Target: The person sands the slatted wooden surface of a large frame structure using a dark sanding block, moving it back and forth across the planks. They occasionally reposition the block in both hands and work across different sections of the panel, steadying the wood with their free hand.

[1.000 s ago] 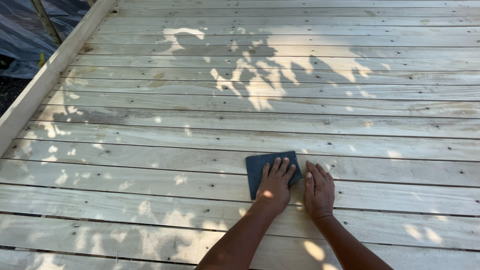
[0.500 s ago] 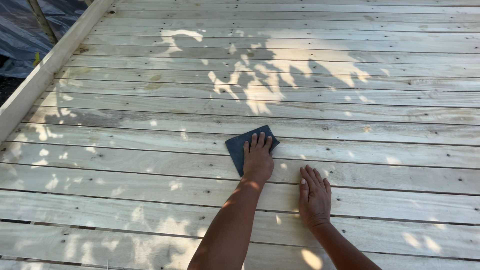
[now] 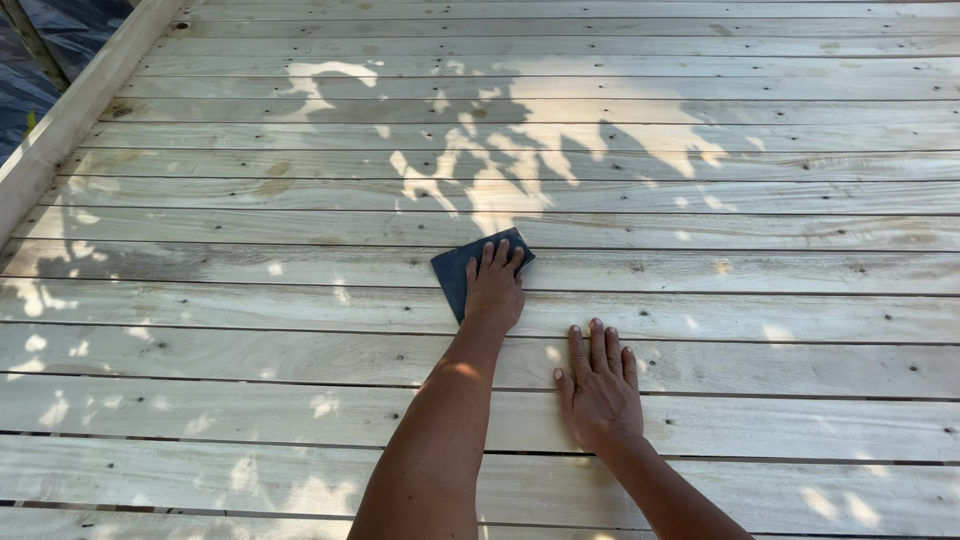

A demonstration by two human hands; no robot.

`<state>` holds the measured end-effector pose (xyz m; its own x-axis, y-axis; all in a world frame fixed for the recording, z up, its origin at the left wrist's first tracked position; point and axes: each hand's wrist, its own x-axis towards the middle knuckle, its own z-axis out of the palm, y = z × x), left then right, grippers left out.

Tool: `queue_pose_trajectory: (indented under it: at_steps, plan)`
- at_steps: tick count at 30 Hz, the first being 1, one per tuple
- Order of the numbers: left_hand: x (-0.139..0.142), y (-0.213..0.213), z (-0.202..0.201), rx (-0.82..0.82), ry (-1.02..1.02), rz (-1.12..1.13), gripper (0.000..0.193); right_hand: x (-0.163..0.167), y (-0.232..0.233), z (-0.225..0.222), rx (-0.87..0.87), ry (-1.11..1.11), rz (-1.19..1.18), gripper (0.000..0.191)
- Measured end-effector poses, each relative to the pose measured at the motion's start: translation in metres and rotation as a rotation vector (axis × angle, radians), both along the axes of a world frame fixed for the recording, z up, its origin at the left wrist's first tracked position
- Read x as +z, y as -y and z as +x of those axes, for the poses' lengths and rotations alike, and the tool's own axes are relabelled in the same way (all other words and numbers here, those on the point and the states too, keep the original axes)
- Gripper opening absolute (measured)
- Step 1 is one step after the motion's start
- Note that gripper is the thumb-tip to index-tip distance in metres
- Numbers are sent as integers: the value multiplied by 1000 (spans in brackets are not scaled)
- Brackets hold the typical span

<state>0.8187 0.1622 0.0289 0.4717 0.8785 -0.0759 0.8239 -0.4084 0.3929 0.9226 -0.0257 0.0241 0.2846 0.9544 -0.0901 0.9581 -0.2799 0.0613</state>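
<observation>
The left hand [image 3: 494, 290] is lying flat, fingers together and stretched forward, pressing down on a dark blue-grey sanding sheet [image 3: 456, 275] on the wooden deck [image 3: 250, 340]. The sheet is a thin, flat rectangle with a dull, matte face; it is sitting turned at an angle to the boards, one corner pointing toward the deck's raised edge board [image 3: 75, 115] at the far left and its long axis running slantwise from near the wrist up and away. Only the part of the sheet on the edge-board side of the hand is showing; the rest is hidden under the palm and fingers. The sheet is lying across the seam between two boards.

The right hand [image 3: 598, 385] is resting palm down on the bare planks, fingers slightly spread, holding nothing, one board nearer the person than the sheet and on the side away from the edge board. The two hands are apart, not touching. Patches of sunlight and leaf shadow are falling on the pale boards beyond the sheet.
</observation>
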Motion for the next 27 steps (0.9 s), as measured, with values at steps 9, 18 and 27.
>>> queue_pose_trajectory:
  at_steps: [9, 18, 27]
  plan:
    - [-41, 65, -33, -85, 118, 30, 56, -1, -67, 29, 32, -22, 8, 72]
    - [-19, -40, -21, 28, -26, 52, 55, -7, -71, 27, 23, -9, 0, 72]
    - [-52, 19, -100, -30, -13, 5, 56, -18, -73, 26, 56, 11, 41, 72]
